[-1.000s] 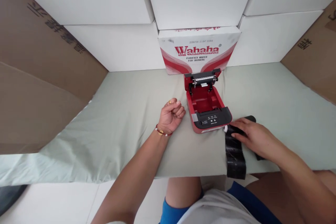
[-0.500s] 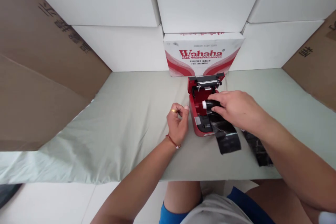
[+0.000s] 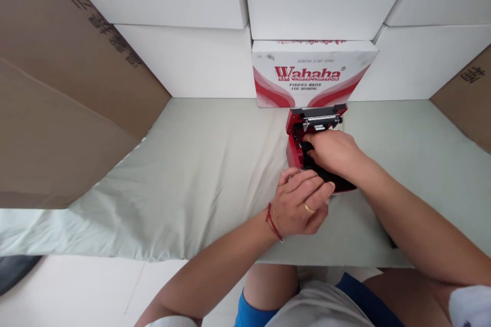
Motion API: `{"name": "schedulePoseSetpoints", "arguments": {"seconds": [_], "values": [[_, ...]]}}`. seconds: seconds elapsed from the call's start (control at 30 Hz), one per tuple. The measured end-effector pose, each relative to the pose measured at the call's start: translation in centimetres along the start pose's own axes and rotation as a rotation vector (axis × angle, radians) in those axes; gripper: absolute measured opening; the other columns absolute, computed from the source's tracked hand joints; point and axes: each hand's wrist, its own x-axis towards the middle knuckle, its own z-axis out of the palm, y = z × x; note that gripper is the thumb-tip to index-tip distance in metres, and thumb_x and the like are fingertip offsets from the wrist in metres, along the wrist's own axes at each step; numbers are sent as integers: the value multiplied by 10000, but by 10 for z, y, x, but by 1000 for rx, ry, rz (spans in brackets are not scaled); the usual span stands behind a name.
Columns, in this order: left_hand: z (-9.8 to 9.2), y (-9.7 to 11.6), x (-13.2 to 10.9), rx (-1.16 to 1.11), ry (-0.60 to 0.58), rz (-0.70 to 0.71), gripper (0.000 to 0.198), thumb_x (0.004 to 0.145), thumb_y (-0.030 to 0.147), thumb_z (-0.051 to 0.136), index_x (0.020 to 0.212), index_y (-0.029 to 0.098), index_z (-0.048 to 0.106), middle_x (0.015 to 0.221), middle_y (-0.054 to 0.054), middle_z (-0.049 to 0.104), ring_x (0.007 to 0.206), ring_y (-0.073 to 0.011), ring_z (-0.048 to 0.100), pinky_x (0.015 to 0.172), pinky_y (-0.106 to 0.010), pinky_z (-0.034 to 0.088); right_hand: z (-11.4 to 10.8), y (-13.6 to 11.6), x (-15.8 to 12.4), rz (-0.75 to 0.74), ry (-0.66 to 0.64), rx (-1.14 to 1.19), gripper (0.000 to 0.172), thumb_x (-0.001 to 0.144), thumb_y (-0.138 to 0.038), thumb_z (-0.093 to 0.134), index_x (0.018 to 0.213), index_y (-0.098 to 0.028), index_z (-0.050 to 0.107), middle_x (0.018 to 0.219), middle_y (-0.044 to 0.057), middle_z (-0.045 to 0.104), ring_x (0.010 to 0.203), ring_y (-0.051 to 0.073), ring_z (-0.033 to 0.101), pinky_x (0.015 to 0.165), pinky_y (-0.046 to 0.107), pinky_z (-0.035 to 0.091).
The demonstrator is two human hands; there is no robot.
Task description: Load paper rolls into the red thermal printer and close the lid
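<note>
A small red label printer [image 3: 294, 157] stands on the cloth with its lid [image 3: 320, 112] raised, showing a dark roller underneath. My right hand [image 3: 333, 150] reaches into the compartment, its fingers closed on a black roll [image 3: 307, 148] that is mostly hidden. From the roll, a black strip [image 3: 337, 181] runs toward the printer's front edge. At that front edge my left hand [image 3: 302, 203], with a gold ring, is curled closed. What its fingertips hold, if anything, is hidden.
A white and red Wahaha water carton [image 3: 312, 76] stands right behind the printer, before a wall of white boxes [image 3: 184, 61]. Brown cardboard [image 3: 76, 112] flanks the left side and more [image 3: 471, 92] the right. Pale green cloth [image 3: 184, 173] covers the table. Beneath my right forearm, a dark piece [image 3: 390, 239] peeks out.
My right hand has lowered the black roll from above the printer into its compartment. My left hand has moved right, from beside the printer to its front edge. The view has shifted slightly.
</note>
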Motion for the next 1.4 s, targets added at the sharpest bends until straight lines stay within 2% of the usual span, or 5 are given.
{"name": "schedulePoseSetpoints", "arguments": {"seconds": [0.23,0.37,0.9,1.13,1.4], "values": [[0,0,-8,-37,-129,-35,354,924,169,717,1265,263,714,1076,-50,853,1121,-252,784,1039,-424,445,-28,22,-45,-147,381,421,244,1060,-421,656,1122,-283,847,834,0,810,705,195,721,698,336,566],[0,1,-8,45,-72,15,262,945,194,715,1194,270,742,1011,-29,852,1074,-224,762,1056,-414,434,-30,42,-34,-104,894,264,488,1101,-505,584,1431,-181,742,1472,170,745,1339,334,696,1160,503,543],[-6,-11,-6,11,44,-125,429,1009,345,664,1436,301,654,1154,-84,831,1197,-289,752,1071,-465,511,71,57,-82,-419,706,733,371,1156,-353,510,1360,-277,810,1418,78,810,1400,269,731,1265,537,536],[-12,-29,-7,-257,58,-577,380,1157,471,477,1404,312,718,1076,-51,887,1158,-264,811,1237,-514,416,76,58,-79,-410,698,913,461,1192,-427,408,1338,-314,830,1370,52,833,1395,260,733,1265,559,526],[-11,-37,-15,-309,58,-649,266,1059,474,663,1221,310,796,1018,-48,855,997,-267,765,1104,-472,480,79,54,-80,-364,709,974,456,1178,-459,442,1198,-287,863,1253,74,871,1305,267,780,1207,535,566]]}}
